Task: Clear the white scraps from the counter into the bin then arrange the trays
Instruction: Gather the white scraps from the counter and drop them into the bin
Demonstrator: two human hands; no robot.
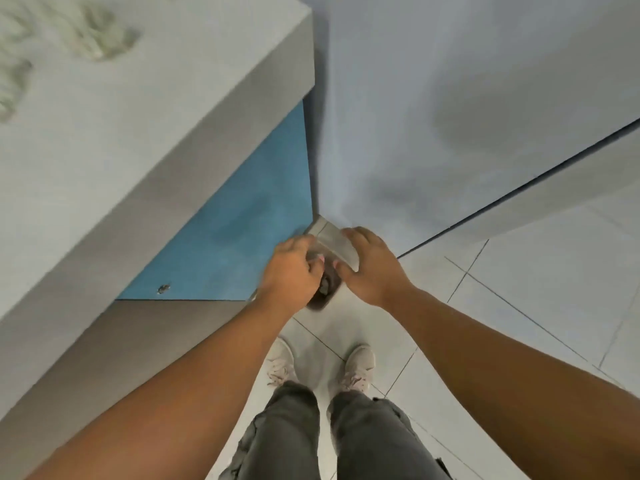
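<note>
White scraps (pixel 104 39) lie blurred on the grey counter (pixel 166 109) at the upper left. A small bin (pixel 325 294) stands on the floor in the corner where the counter meets the wall, and its dark opening shows between my hands. My right hand (pixel 372 271) grips the pale bin lid (pixel 337 242), fingers over its top and thumb beneath. Just left of the lid, my left hand (pixel 291 271) hovers over the opening with its fingers curled inward. Anything inside that hand is hidden. No trays are in view.
A blue cabinet panel (pixel 235 237) runs under the counter beside the bin. The pale wall (pixel 450 98) rises behind it. My two feet (pixel 318 365) stand on the white tiled floor (pixel 519 289) just in front of the bin.
</note>
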